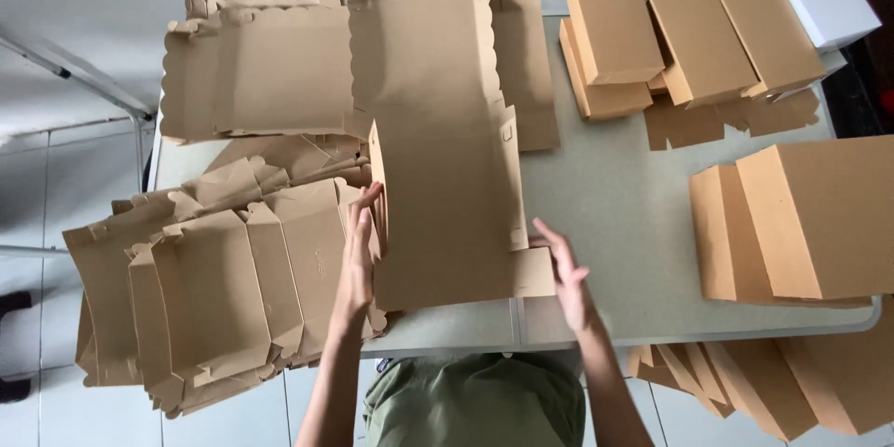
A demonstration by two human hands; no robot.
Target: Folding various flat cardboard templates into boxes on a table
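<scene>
So I'm looking down at the grey table [615, 214] and I'm working one flat brown cardboard box blank [438, 168] that's lying lengthwise in the middle of it, scalloped end pointing away from me. My left hand [358, 251] is pressing along the blank's left side flap, fingers straight and held together, tipping that flap up on its crease. My right hand [566, 272] is sitting at the near right corner, fingers loosely spread, touching or just off the small end flap; I honestly can't tell which. Neither hand is actually clamping anything.

Handling-wise this looks like thin kraft card: light, stiff across the panels, floppy only along the scored fold lines. Probably dry and not slippery, but easy to crease in the wrong spot, so I'd be pushing on the flaps close to the scores instead of pinching the middle of a panel.

Around it, a messy heap of unfolded blanks [214, 289] is hanging off the left edge, another stack of blanks [270, 74] is sitting at the far left, and finished closed boxes [698, 47] are piling up on the right.
</scene>
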